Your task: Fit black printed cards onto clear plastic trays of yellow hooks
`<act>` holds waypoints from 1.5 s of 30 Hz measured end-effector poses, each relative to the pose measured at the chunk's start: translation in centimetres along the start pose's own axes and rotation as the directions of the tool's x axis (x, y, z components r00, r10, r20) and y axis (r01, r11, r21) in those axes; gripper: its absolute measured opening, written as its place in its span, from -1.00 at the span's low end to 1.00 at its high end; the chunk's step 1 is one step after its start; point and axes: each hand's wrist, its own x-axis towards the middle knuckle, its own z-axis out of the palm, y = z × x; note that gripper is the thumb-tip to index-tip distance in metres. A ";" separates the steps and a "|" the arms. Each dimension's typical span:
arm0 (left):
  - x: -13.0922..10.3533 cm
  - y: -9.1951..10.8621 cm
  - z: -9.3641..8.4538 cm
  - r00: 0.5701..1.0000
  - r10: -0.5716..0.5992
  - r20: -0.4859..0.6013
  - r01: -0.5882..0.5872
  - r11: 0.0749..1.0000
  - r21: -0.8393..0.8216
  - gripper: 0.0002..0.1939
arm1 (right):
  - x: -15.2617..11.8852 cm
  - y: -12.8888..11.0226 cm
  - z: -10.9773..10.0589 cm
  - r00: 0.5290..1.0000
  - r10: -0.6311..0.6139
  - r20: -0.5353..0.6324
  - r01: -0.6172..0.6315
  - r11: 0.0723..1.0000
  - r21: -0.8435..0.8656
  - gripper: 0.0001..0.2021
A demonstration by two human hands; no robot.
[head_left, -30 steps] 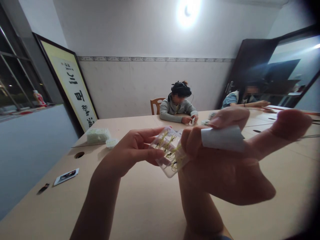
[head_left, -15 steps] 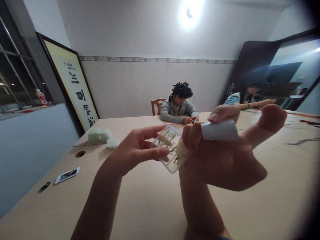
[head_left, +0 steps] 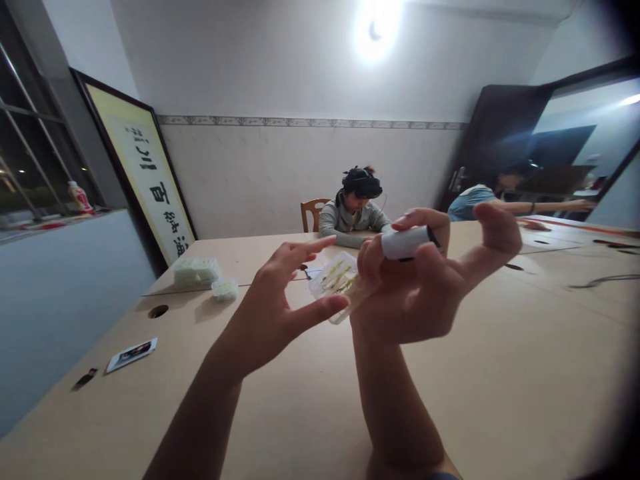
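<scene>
A small clear plastic box [head_left: 333, 277] is tilted above the table, with thin yellow-green pieces in its compartments; their kind is too small to tell. My right hand [head_left: 417, 300] holds the box's right side in its curled fingers. The same hand also has a short whitish cylinder [head_left: 406, 244] with a dark end, between its fingers and thumb. My left hand [head_left: 273, 307] is open on the box's left, fingers and thumb spread apart. Its thumb overlaps the box's lower edge in view; whether it touches I cannot tell.
Stacked clear boxes [head_left: 195, 272] and one single box [head_left: 225, 289] stand at the table's left. Nearer lie a white packet [head_left: 131, 355] and a small dark piece [head_left: 85, 379], by a cable hole [head_left: 159, 311]. Two people sit across the table [head_left: 300, 413].
My left hand has let go of the box and its fingers have spread. My right hand has shifted left and turned, tilting the box and showing the cylinder's dark end.
</scene>
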 end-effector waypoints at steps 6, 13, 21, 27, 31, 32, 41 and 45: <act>0.2 1.2 0.9 0.995 0.102 -0.017 -0.097 0.977 0.189 -0.78 | 0.0 0.2 1.7 0.955 -0.165 -0.246 0.147 0.985 -0.090 -0.57; 0.3 1.1 1.3 0.993 0.116 0.031 -0.120 0.980 0.161 -0.76 | -0.2 0.9 1.9 0.970 -0.130 -0.206 0.136 0.991 0.014 -0.45; 0.4 0.6 0.9 0.991 0.113 0.068 -0.130 0.922 0.364 -0.83 | -0.3 1.8 2.3 0.971 -0.114 -0.212 0.111 0.994 -0.025 -0.42; 0.7 0.6 1.2 0.977 0.209 0.046 -0.198 0.800 0.566 -0.85 | -0.4 2.4 2.8 0.954 -0.154 -0.256 0.143 0.988 -0.062 -0.44; 1.1 0.0 1.4 0.955 0.293 0.048 -0.251 0.710 0.658 -0.80 | -0.5 2.2 2.7 0.953 -0.149 -0.265 0.126 0.987 -0.099 -0.41; 1.2 -0.2 1.5 0.951 0.304 0.047 -0.256 0.699 0.668 -0.79 | -0.6 2.1 2.7 0.949 -0.137 -0.284 0.105 0.987 -0.125 -0.41; 1.0 0.6 0.8 0.987 0.153 0.057 -0.162 0.867 0.472 -0.81 | -0.7 3.6 2.7 0.940 -0.184 -0.286 0.166 0.982 -0.085 -0.43; 0.8 0.6 0.5 0.996 0.086 0.002 -0.080 0.918 0.388 -0.78 | -0.9 3.7 3.1 0.929 -0.197 -0.314 0.179 0.980 -0.085 -0.44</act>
